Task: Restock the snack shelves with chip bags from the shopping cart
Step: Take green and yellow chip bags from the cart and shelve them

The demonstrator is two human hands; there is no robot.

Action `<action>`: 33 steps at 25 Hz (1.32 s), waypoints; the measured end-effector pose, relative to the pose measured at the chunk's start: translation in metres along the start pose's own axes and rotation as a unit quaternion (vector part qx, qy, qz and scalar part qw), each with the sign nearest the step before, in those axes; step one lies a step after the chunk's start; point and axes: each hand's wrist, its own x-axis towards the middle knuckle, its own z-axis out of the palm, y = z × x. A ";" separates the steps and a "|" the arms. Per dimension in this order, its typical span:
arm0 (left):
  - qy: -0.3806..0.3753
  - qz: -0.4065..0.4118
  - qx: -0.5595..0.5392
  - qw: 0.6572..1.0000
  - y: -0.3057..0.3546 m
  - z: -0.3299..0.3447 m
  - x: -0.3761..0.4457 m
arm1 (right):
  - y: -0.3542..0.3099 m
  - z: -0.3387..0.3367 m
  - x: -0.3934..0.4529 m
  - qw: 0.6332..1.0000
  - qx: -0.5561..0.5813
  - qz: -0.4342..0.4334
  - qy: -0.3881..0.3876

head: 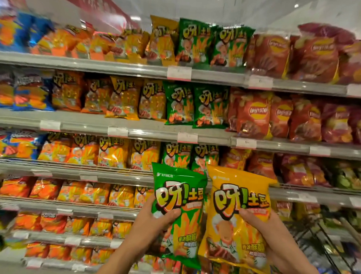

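Stocked snack shelves point(146, 133) fill the wall ahead of you, tier on tier of orange, yellow, green and red bags, with wire cart point(324, 244) framing at lower right. Your left hand point(151, 224) is curled around one green chip bag point(178, 209), thumb pressed across its front. Your right hand point(268, 231) clasps one yellow chip bag point(238, 214) the same way (thumb on the printed face). So two bags, one per hand. Both stand upright, long axis vertical, top seams up, fronts facing you, side by side and touching before the lower shelves.
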 end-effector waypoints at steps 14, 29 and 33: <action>0.005 0.165 0.017 0.986 0.141 0.041 0.281 | -0.075 -0.021 0.133 0.990 0.045 -0.063 0.117; -0.016 0.126 -0.005 0.992 0.161 0.106 0.429 | -0.076 -0.022 0.204 0.974 0.004 -0.056 0.218; -0.020 0.093 0.041 0.995 0.145 0.111 0.430 | -0.069 -0.022 0.207 0.979 0.020 -0.042 0.197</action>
